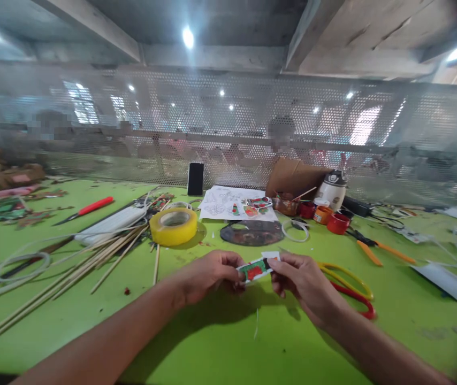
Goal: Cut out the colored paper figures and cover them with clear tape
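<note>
A small painted paper piece point(256, 270), white with red, green and black patches, is held up between both hands above the green table. My left hand point(218, 270) pinches its left end between thumb and fingers. At the right end, my right hand point(298, 278) grips it the same way, with a bit of white paper standing up near the fingertips. Just right of that hand lie scissors with yellow and red handles point(352, 286), partly covered by it. A thin white strip point(257, 323) rests on the table below the hands.
Left are a yellow tape roll point(173, 226), thin bamboo sticks point(80, 267) and a red-handled tool point(95, 206). Behind lie drawn sheets point(222, 203), a dark palette point(251, 233) and a phone point(195, 179). Paint jars point(337, 223) and orange-handled pliers point(385, 251) are right. A perforated screen point(212, 117) borders the back.
</note>
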`<state>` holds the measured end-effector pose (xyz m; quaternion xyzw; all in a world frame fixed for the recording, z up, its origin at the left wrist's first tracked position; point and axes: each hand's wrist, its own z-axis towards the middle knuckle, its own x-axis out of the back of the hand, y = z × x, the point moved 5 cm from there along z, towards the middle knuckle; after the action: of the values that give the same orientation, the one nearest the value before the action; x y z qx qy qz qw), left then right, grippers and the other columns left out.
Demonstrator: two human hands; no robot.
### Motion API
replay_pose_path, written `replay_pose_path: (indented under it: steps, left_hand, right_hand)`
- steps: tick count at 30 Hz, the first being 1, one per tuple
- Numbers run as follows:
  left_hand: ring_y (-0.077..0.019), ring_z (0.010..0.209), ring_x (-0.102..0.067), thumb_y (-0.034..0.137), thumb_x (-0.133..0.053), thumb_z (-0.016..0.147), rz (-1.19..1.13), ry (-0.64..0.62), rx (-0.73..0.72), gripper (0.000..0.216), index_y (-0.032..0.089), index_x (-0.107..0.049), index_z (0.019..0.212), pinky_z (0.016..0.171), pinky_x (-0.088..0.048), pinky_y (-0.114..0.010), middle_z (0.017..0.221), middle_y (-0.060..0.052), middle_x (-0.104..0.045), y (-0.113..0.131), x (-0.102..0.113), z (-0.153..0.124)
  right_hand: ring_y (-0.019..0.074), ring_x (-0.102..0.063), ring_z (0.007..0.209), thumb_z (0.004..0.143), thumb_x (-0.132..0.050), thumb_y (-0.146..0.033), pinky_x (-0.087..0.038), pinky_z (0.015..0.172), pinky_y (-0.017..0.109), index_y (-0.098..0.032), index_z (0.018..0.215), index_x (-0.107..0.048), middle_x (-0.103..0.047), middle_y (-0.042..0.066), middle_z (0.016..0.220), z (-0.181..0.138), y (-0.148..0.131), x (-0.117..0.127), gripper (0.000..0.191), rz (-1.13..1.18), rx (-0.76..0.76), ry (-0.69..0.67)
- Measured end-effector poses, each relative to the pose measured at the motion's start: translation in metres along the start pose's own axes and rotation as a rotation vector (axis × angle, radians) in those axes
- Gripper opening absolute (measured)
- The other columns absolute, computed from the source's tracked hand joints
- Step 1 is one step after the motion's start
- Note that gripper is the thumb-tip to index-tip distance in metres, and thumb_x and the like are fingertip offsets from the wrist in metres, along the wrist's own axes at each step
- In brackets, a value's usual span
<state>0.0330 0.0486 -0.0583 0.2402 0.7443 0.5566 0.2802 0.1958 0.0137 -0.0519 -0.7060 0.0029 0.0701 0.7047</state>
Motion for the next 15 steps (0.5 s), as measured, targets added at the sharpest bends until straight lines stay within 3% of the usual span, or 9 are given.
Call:
replay_pose_path:
  steps: [5, 15]
  left_hand:
    - [-0.0105, 0.052, -0.058, 0.017, -0.069, 0.064, 0.087, 0.130, 0.032, 0.010, 0.013, -0.065, 0.072, 0.057, -0.044, -0.022, 0.059, -0.001, -0.065, 0.003, 0.011, -0.003]
    - [-0.0099, 0.051, -0.058, 0.011, -0.070, 0.060, 0.146, 0.157, 0.070, 0.005, 0.012, -0.067, 0.064, 0.052, -0.044, -0.021, 0.061, -0.003, -0.067, 0.012, 0.016, -0.020]
  right_hand:
    - [0.0095, -0.050, 0.048, 0.076, -0.071, -0.039, -0.039, 0.046, 0.022, -0.013, 0.066, -0.059, -0.058, -0.001, 0.056, -0.005, 0.008, -0.007, 0.031, 0.046, -0.056, -0.012]
    - [0.0097, -0.049, 0.044, 0.072, -0.069, -0.038, -0.034, 0.044, 0.021, -0.014, 0.065, -0.059, -0.056, -0.003, 0.049, -0.007, 0.004, -0.007, 0.027, 0.028, -0.060, -0.008]
